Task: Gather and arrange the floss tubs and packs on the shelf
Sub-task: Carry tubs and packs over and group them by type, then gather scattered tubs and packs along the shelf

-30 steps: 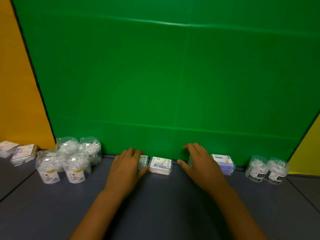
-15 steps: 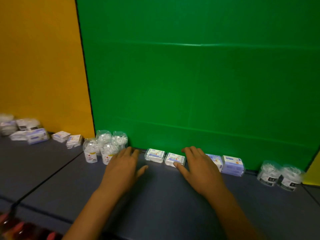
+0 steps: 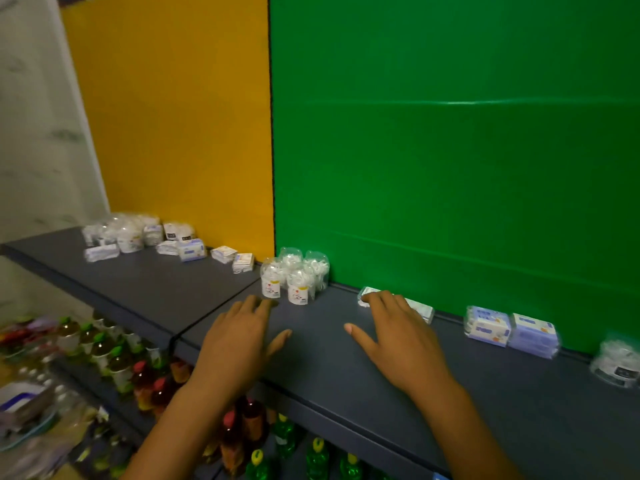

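A cluster of clear floss tubs (image 3: 296,277) stands on the dark shelf (image 3: 346,372) against the green back panel. My left hand (image 3: 239,344) hovers flat and open over the shelf, just in front of the tubs, holding nothing. My right hand (image 3: 401,337) is open too, its fingertips over two small flat white packs (image 3: 420,309) lying by the panel. Two blue-white packs (image 3: 510,330) sit further right, and a clear tub (image 3: 614,363) at the right edge. More tubs and packs (image 3: 138,233) lie heaped at the shelf's far left, with two loose small packs (image 3: 233,258) nearer.
A yellow panel (image 3: 173,133) meets the green panel (image 3: 450,168) behind the shelf. Below the shelf's front edge stand rows of bottles (image 3: 117,355) with coloured caps, and green bottles (image 3: 315,455) lower down.
My view has swung left, bringing the far-left heap and lower bottles into sight. Both hands have drawn back from the packs; the left one now lies near the tubs.
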A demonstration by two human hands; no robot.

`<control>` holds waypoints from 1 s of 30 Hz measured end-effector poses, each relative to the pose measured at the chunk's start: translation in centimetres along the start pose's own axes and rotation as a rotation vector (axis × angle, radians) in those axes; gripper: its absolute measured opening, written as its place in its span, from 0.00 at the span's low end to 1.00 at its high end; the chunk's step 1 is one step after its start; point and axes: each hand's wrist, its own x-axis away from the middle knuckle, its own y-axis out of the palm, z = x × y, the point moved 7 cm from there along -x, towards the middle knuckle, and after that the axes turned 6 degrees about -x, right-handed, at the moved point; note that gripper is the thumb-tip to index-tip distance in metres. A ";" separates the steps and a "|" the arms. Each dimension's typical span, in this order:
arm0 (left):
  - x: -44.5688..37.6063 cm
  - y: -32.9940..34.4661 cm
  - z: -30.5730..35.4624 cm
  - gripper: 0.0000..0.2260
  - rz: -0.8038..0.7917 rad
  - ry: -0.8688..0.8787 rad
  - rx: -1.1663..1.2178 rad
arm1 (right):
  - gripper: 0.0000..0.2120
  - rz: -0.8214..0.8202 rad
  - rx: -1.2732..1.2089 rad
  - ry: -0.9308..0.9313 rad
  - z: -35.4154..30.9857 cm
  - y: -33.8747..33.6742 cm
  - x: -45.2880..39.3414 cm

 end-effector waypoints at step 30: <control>6.1 -2.3 -43.2 0.24 0.107 -0.224 -0.048 | 0.29 -0.034 -0.100 -0.227 -39.0 15.5 -16.7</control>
